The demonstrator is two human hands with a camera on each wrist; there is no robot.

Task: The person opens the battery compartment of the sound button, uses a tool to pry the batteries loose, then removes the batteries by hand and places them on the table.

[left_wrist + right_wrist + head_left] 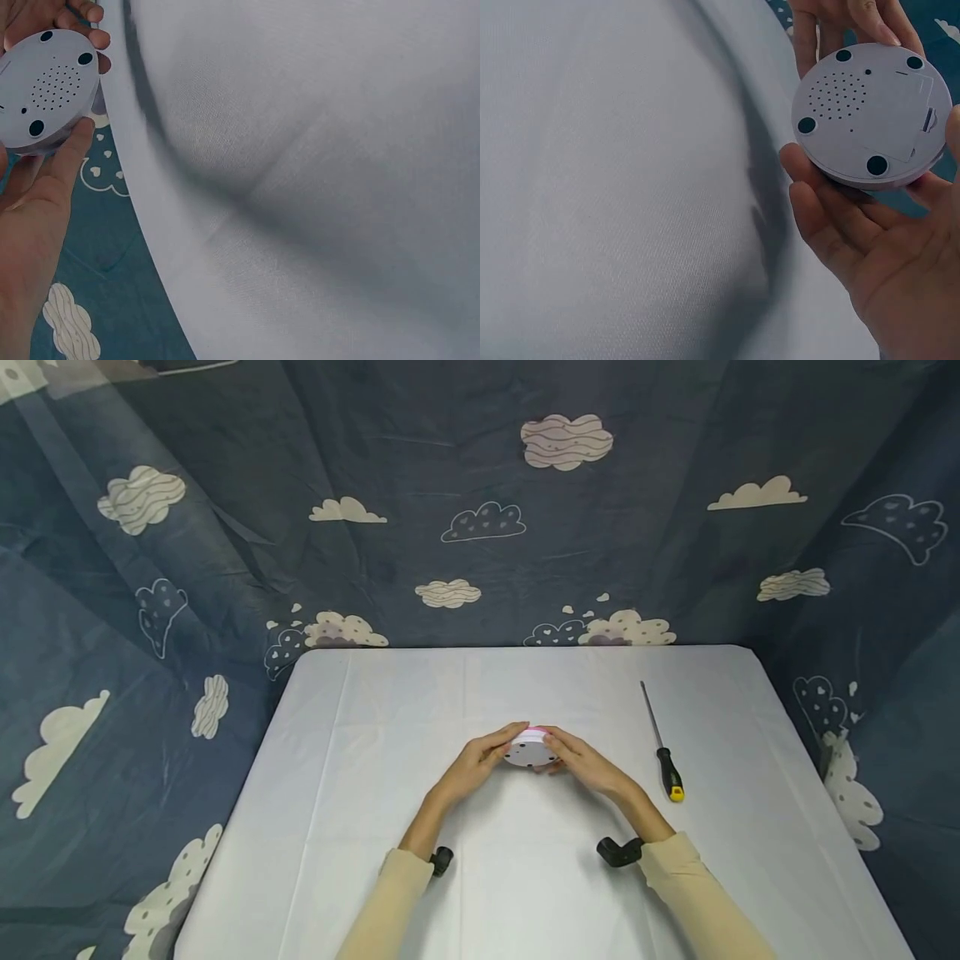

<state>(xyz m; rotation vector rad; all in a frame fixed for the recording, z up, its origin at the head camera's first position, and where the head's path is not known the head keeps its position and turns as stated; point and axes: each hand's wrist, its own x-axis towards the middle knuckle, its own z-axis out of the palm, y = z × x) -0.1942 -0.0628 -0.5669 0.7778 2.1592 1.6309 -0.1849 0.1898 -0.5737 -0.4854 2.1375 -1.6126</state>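
Observation:
Both hands hold a round white device (531,752) up over the table, its underside tilted toward me. That underside carries dark round feet, a patch of small speaker holes and a rectangular battery cover (900,112), which is closed in the right wrist view. Pink shows along the device's far edge in the head view. My left hand (478,762) grips the left rim between thumb and fingers. At the opposite rim, my right hand (588,766) holds on with its thumb near the underside and its fingers beneath. The device's top face is hidden.
A screwdriver (663,752) with a black and yellow handle lies to the right of my right hand, its tip pointing away. The white-covered table (375,710) ends at a dark blue cloud-patterned curtain (405,460). Black wrist mounts (619,852) sit by the sleeves.

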